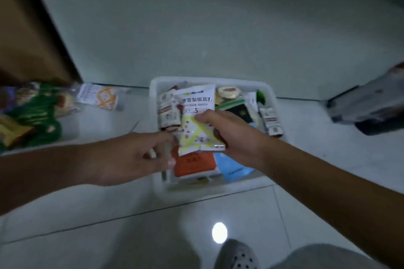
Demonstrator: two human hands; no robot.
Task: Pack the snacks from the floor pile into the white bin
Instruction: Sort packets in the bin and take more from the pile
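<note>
A white packet held over the white bin

The right hand [231, 135] grips a white snack packet [196, 116], thumb on top and fingers curled beneath, just above the white bin [196, 190], which is packed with snacks, an orange packet [192, 164] and a blue one [234, 168] at its near end. The left hand [131, 159] is at the packet's near left corner, fingers loosely bent; I can't tell if it pinches. The floor pile [32, 116] lies well to the left.
</note>
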